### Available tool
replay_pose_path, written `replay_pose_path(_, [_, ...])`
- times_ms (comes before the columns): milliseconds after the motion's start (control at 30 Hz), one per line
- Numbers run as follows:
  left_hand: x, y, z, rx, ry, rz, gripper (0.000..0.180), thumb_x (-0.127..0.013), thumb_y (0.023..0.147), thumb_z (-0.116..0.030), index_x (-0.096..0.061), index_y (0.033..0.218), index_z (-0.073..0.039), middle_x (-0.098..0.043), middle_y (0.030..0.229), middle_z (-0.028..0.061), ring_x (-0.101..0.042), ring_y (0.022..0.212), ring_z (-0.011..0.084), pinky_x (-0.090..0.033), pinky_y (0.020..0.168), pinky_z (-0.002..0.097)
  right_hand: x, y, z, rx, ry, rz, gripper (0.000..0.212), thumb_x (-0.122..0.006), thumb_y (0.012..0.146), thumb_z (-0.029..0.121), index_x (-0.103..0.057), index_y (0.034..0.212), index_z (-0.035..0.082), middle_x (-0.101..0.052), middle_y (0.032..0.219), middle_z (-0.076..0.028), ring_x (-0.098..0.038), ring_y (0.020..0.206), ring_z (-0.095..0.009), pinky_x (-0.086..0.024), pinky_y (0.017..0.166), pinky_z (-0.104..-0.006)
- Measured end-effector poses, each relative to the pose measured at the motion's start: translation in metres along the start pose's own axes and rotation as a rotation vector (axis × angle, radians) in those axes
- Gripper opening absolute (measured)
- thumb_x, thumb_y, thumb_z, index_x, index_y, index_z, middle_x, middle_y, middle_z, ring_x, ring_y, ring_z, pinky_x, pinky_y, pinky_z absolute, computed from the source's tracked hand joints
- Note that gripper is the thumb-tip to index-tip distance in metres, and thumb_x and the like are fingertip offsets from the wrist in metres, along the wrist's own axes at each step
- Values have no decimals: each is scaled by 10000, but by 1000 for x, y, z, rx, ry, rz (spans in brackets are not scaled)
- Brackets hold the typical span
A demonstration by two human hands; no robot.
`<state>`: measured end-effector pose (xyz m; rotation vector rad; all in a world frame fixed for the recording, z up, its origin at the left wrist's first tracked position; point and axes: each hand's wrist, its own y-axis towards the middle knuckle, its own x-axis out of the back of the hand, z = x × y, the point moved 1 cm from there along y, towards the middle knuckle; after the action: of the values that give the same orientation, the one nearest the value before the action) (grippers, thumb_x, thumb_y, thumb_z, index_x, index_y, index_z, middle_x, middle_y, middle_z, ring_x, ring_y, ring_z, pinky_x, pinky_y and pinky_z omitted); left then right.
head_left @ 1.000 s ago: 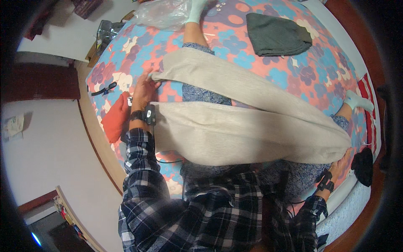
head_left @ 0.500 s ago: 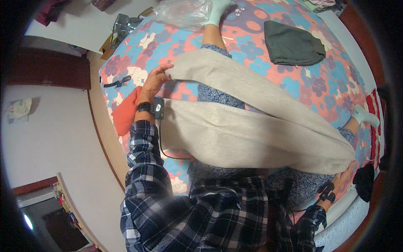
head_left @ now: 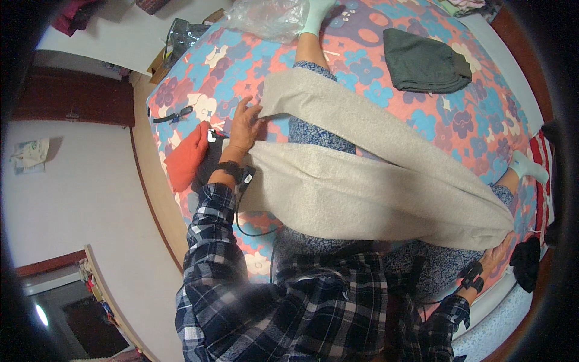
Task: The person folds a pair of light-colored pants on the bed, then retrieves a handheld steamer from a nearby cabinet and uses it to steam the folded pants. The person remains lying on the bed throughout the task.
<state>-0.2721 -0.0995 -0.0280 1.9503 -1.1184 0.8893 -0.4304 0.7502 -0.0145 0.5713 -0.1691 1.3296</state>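
Beige trousers (head_left: pixel 362 193) stretch across my lap, with two long parts parted at the left and converging at the right. My left hand (head_left: pixel 246 130) is at the left edge of the upper part, fingers apart and fingertips against the fabric. At the far right end, my right hand (head_left: pixel 496 256) grips the narrow ends, some of its fingers hidden by the cloth. Beside my left wrist lie a red cloth (head_left: pixel 186 160) and a dark item (head_left: pixel 209 158), partly hidden behind my forearm.
A folded dark green garment (head_left: pixel 425 63) lies on the flowered bedspread (head_left: pixel 362 51) at the far right. Clear plastic bags (head_left: pixel 265 18) sit at the far edge. A black strap (head_left: pixel 173 114) is near the left edge, and a black cloth (head_left: pixel 526 262) near the right.
My left hand has moved right, and the upper part's left edge has shifted right with it. More of the dark item beside the red cloth shows. My right hand stays at the narrow ends.
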Motion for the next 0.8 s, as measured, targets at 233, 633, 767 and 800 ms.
replay_pose_path(233, [9,11,23,-182,156,-140,319,-686,786,6,-707,1091,-86,-683,1161,131,-647,1053,358,-537,870,400,-4,-3,4,38,-54,22,644,-586,1019,274,-330,1540,-6,-354,1563,-163,-413,1368,-276,-315,1161,-361])
replay_pose_path(633, [31,32,23,-22,-28,-232,211,-620,880,45,-703,1047,-54,-711,983,121,-698,895,254,-551,798,338,1,-1,0,114,-121,46,713,-608,1005,293,-289,1539,-56,-354,1560,-193,-386,1397,-272,-292,1169,-357])
replay_pose_path(767, [25,20,28,-96,72,-68,224,-609,872,59,-694,1050,-47,-713,1028,106,-691,933,274,-544,834,343,-12,-3,22,-114,77,-23,706,-599,1002,278,-281,1547,-37,-333,1576,-185,-365,1415,-282,-286,1177,-371])
replay_pose_path(800, [22,16,29,-83,65,-13,233,-610,865,63,-694,1053,-47,-713,1034,111,-691,935,281,-544,838,345,-13,-5,28,-196,142,-47,700,-595,1001,270,-280,1550,-29,-321,1585,-182,-356,1424,-287,-284,1181,-378])
